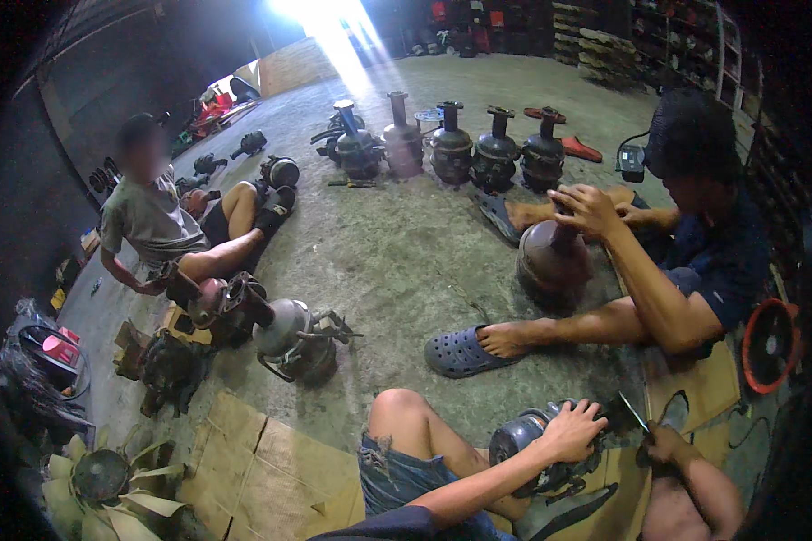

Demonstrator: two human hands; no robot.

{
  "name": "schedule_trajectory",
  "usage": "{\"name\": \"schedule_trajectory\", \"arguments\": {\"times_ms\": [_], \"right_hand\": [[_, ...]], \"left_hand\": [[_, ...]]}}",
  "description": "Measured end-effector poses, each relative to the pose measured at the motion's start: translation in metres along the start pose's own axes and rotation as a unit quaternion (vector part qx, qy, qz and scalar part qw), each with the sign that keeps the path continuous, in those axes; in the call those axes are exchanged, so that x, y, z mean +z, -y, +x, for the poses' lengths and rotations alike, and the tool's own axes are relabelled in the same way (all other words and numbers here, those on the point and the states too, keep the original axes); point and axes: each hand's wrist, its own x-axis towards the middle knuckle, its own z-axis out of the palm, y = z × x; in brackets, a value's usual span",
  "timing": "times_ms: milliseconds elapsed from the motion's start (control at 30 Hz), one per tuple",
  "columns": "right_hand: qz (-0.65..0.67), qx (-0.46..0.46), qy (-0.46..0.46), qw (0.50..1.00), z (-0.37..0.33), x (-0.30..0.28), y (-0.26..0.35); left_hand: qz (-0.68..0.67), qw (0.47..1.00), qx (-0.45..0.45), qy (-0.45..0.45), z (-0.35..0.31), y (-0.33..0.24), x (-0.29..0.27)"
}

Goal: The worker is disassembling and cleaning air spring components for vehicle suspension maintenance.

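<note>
Between my legs lies a dark, rounded metal housing (517, 437) with fittings around its side. Atop it rests my left hand (573, 433), fingers spread apart and palm down. Just to the right, my right hand (666, 444) is closed around a long thin silver tool (634, 412). That tool's shaft slants up and left toward the housing; its exact kind I cannot make out. Part of the housing's upper side is hidden under my left hand.
At right, a seated person (708, 261) has a hand on a similar necked housing (553, 266). Another person (153, 216) sits at left. More necked housings (451, 149) stand beyond. Flattened cardboard (271, 460), a fan (102, 478) and a grey housing (293, 334) lie nearby.
</note>
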Motion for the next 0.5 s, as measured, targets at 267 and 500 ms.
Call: {"name": "schedule_trajectory", "arguments": {"times_ms": [267, 500], "right_hand": [[-0.021, -0.014, -0.024, 0.999, -0.006, -0.003, 0.006], [-0.034, 0.000, -0.007, 0.999, 0.007, 0.005, -0.007]], "left_hand": [[0.001, 1.000, 0.001, -0.003, 0.000, 0.000, 0.002], [-0.004, 1.000, -0.004, 0.002, 0.001, 0.000, 0.002]]}}
